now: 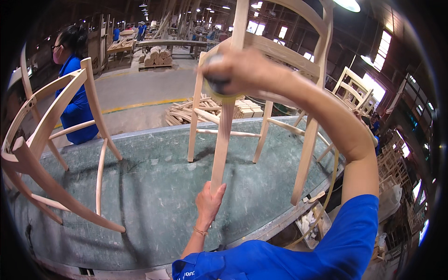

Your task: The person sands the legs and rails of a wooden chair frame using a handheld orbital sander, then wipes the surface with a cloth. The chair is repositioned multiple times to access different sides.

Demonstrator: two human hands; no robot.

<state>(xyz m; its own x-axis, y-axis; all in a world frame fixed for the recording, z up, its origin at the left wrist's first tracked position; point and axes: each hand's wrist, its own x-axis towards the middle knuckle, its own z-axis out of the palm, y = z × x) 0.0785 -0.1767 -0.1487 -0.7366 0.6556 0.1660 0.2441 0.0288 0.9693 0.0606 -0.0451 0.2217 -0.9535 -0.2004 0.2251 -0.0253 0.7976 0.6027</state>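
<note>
Gripping low — left hand (207,201) (right hand (237,69) blurred, higher).

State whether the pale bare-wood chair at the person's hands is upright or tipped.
Upright: the chair has its pale wooden legs down on the worn green tabletop and its curved top rail uppermost.

The left grip (209,201) clasps a chair leg (221,156).
</note>
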